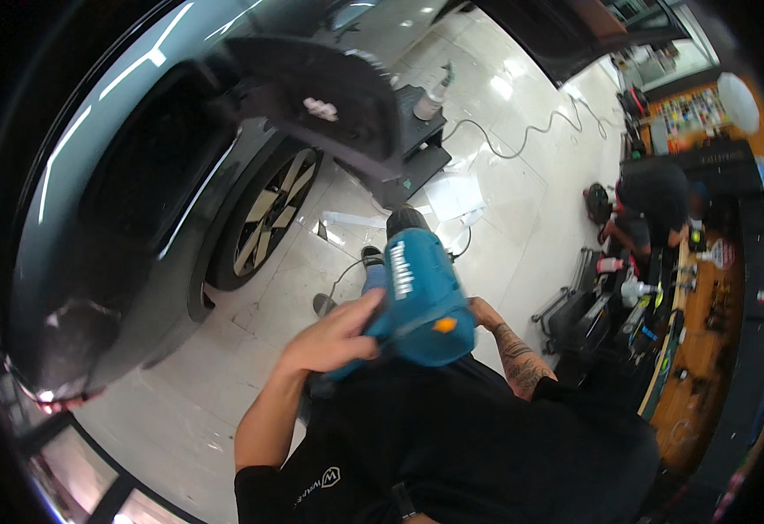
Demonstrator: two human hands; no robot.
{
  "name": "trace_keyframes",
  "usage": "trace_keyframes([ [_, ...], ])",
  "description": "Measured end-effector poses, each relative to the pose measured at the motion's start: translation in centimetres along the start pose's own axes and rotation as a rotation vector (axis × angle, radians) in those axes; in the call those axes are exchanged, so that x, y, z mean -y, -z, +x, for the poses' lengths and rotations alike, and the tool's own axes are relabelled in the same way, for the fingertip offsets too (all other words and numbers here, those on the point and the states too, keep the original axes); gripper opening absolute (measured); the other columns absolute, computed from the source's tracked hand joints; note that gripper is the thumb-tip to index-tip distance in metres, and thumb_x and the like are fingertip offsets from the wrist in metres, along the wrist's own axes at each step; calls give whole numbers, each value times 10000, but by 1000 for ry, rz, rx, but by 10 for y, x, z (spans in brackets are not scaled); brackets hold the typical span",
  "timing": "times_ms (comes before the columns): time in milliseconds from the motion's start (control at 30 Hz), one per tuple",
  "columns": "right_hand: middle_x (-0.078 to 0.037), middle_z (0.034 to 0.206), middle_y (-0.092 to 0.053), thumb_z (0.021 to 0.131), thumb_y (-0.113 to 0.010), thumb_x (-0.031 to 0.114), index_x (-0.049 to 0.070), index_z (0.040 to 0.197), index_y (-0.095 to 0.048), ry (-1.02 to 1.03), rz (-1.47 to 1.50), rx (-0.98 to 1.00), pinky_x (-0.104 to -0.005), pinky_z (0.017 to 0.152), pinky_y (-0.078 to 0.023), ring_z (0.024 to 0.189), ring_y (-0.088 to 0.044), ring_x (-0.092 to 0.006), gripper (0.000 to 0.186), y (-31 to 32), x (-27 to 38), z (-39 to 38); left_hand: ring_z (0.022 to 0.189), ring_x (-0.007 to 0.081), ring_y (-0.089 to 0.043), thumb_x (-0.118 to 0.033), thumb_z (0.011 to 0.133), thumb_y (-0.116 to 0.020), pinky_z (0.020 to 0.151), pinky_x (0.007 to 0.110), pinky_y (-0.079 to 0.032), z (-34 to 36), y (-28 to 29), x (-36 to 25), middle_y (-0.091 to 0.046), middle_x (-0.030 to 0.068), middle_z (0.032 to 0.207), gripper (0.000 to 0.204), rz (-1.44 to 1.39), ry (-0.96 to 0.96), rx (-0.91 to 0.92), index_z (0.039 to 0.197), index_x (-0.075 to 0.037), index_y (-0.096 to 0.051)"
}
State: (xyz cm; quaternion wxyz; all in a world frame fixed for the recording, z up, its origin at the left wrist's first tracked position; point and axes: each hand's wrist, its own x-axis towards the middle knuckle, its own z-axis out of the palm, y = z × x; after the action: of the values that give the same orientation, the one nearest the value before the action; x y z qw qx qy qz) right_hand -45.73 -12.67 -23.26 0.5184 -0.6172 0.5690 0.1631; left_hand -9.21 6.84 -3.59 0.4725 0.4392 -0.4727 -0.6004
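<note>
My left hand (334,336) is closed around the handle of a teal power tool that looks like a heat gun (426,293). Its dark nozzle (406,218) points away from me, and its broad rear end is close to my chest. On the gun's other side is my right hand (484,314), partly behind the body, with its fingers hidden. Beyond the nozzle stands a black cart (421,162) carrying a spray bottle (432,103). To the left is a grey car (168,231) with its wheel (273,218) beside me.
A dark panel (347,122) juts out from the car, a crumpled pale pink thing (321,109) on it. Cords (522,153) trail over the tiled floor (513,227). Another person (648,205) bends beside a wooden workbench (705,341) at right, near a black wheeled cart (574,306).
</note>
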Motion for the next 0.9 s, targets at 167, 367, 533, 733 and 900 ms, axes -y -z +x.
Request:
trace_keyframes([
  [167, -61, 696, -618, 827, -556, 234, 9, 830, -631, 126, 381, -55, -269, 517, -479, 588, -588, -134, 237, 2, 44, -18, 835, 434, -547, -161, 700, -519, 765, 392, -448, 131, -24, 9, -555, 289, 941, 637, 366, 91, 52, 1269, 58, -336],
  [367, -54, 983, -609, 870, -554, 111, 22, 1220, -443, 519, 1607, 120, -275, 720, -503, 876, -606, -164, 378, 50, 189, -43, 1222, 390, -336, -280, 784, -448, 944, 406, -333, 265, -34, 42, -357, 287, 1301, 573, 464, 281, 107, 1287, -12, -395],
  [533, -40, 918, -606, 851, -603, 133, 31, 1190, -458, 445, 1021, -33, -271, 686, -481, 751, -584, -143, 383, 117, 175, 110, 1289, 374, -246, -355, 909, -394, 1046, 468, -214, 312, 13, 97, -228, 223, 1429, 473, 693, 283, -43, 1313, -116, -457],
  [733, -163, 883, -596, 745, -603, 153, 94, 1245, -489, 489, -621, -384, -406, 626, -483, 730, -608, -318, 515, 186, 211, 345, 1269, 393, -301, -249, 867, -487, 1062, 451, -217, 135, 67, 204, -376, 236, 1349, 460, 737, 839, -318, 1291, -72, -467],
  [900, -82, 903, -577, 860, -432, 199, 177, 1099, -575, 766, -1056, -459, -404, 707, -391, 856, -562, -253, 279, 212, 230, 494, 1200, 333, -404, -260, 817, -562, 1025, 464, -276, -25, -10, 159, -498, 214, 1219, 426, 534, 1369, -504, 1198, -71, -551],
])
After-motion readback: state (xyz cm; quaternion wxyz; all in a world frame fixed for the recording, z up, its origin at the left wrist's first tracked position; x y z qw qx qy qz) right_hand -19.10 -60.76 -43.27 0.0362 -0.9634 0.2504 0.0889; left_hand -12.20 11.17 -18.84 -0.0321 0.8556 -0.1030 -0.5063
